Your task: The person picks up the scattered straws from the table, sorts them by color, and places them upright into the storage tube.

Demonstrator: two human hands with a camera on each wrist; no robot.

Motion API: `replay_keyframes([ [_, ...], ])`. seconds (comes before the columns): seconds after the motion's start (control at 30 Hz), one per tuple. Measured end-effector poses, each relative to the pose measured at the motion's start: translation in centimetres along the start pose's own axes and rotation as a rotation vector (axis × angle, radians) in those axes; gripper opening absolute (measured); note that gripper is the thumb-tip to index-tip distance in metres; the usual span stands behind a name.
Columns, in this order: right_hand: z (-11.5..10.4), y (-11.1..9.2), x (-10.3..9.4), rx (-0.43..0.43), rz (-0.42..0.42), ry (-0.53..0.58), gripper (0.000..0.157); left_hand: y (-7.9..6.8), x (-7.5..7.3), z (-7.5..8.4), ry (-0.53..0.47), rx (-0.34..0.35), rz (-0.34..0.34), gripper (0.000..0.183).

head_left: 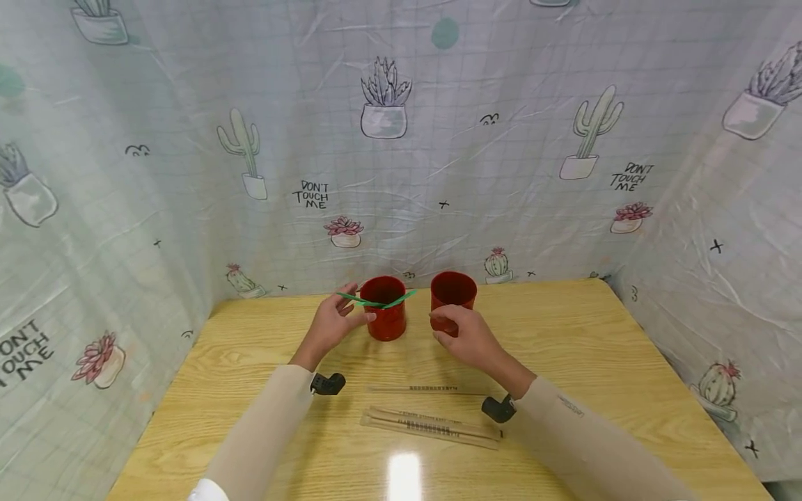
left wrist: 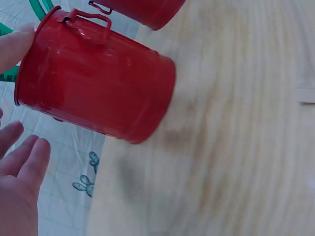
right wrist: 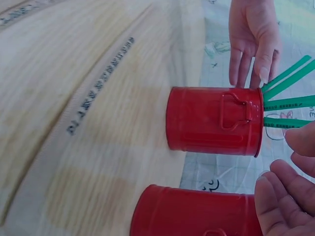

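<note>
Two small red metal buckets stand side by side near the back of the table. Several slim green printed strips [right wrist: 288,103] lean out over the rim of the left bucket [head_left: 387,325]. At that bucket's left side is my left hand [head_left: 332,323], fingers spread, its thumb close to the rim in the left wrist view; whether it touches cannot be told. My right hand [head_left: 468,339] hovers in front of the right bucket [right wrist: 192,216], fingers loosely bent with nothing between them. The inside of the right bucket is only partly visible.
Long thin brown printed strips lie nearer on the wooden table [head_left: 250,348]: a single strip [head_left: 432,390] and, closer to me, a small group [head_left: 432,424]. A patterned curtain [head_left: 401,167] hangs right behind the buckets and along both sides.
</note>
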State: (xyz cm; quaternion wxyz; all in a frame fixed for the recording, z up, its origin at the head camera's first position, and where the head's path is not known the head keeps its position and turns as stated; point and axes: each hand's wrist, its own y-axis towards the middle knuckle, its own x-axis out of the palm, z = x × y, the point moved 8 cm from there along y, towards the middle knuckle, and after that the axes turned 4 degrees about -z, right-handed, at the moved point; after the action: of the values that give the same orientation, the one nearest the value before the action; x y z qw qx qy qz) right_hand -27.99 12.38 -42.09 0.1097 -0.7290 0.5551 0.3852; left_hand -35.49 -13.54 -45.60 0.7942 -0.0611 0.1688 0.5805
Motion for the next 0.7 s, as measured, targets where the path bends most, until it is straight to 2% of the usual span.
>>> replay_keyframes([
  [0.23,0.4,-1.5,-0.1,-0.030,-0.028,0.026,0.029,-1.9,-0.1,-1.1,0.001,-0.032,0.047,0.077],
  [0.43,0.8,-2.6,0.0,-0.060,-0.057,0.052,0.026,-3.9,0.4,-1.9,-0.068,-0.061,0.100,0.076],
  [0.6,1.4,-3.5,-0.3,-0.080,-0.053,0.060,0.024,-6.1,1.8,-2.1,-0.144,-0.043,0.191,0.068],
  [0.7,1.8,-4.0,-0.6,-0.077,-0.049,0.067,0.024,-7.0,3.1,-1.5,-0.201,-0.011,0.231,0.064],
])
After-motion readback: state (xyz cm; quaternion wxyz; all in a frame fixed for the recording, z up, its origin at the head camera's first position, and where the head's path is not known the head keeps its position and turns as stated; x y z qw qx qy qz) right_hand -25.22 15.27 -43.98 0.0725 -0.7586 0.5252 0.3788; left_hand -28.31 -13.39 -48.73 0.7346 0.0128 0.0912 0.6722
